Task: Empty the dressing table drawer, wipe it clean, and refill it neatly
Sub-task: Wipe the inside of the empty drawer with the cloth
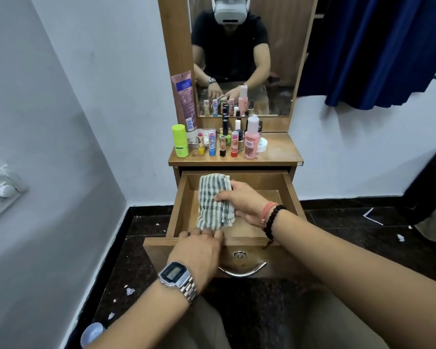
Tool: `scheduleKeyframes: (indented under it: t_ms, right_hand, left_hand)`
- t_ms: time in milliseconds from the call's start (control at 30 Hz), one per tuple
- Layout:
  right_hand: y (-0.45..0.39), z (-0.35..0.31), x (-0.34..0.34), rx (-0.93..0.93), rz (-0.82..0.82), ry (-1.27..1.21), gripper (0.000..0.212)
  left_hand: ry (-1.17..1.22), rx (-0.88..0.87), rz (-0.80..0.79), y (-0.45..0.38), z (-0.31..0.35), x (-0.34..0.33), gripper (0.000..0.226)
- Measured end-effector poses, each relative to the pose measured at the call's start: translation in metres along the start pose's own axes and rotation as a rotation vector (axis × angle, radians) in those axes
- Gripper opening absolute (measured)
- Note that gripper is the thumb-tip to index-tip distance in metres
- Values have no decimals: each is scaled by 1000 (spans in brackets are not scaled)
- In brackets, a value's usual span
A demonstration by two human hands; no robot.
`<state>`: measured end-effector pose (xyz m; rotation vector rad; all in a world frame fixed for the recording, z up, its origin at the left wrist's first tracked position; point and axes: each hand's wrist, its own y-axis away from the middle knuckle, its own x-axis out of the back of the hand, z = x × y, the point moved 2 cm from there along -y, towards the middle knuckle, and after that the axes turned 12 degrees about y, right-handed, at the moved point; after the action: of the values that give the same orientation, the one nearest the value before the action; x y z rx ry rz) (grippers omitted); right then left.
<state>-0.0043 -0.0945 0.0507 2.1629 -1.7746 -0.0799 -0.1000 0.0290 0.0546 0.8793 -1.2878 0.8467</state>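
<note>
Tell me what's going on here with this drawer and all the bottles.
A person is wiping out the open drawer. Their right hand presses a striped cloth against the drawer's inside, while the left hand rests on its front edge. The cosmetics stand on the tabletop, not yet put back.

Wooden drawer [184, 197], striped woven cloth [212, 200]
</note>
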Motion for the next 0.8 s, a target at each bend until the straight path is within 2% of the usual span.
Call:
scheduleKeyframes:
  t_ms: [100, 167, 300, 367, 433, 500, 567, 667, 733, 800]
  right_hand:
    - [25, 1, 25, 89, 75, 76, 25]
    - [44, -1, 38, 144, 82, 101, 28]
    - [85, -10, 50, 288, -30, 63, 37]
    - [102, -13, 52, 331, -43, -8, 36]
    - [118, -17, 54, 364, 17, -22, 32]
    - [132, -16, 57, 406, 52, -51, 25]
    - [142, -10, 59, 334, 37, -103, 20]
    - [152, 11, 58, 84, -126, -75, 31]
    - [155, 22, 62, 63, -145, -52, 34]
    - [156, 26, 69, 86, -98, -87, 36]
  left_hand:
    - [61, -10, 25, 1, -4, -2, 26]
    - [242, -5, 71, -2, -6, -3, 29]
    - [905, 36, 186, -10, -5, 16, 60]
    - [1228, 0, 153, -5, 4, 24, 55]
    - [1621, -20, 66, 2, 19, 26, 41]
    - [1852, -56, 60, 6, 31, 27, 37]
    - [1915, -79, 84, 8, 38, 26, 37]
    - [1959, 40, 47, 10, 47, 17, 37]
    - [1969, 70, 37, 9, 52, 11, 35]
    - [1937, 39, 25, 5, 58, 11, 36]
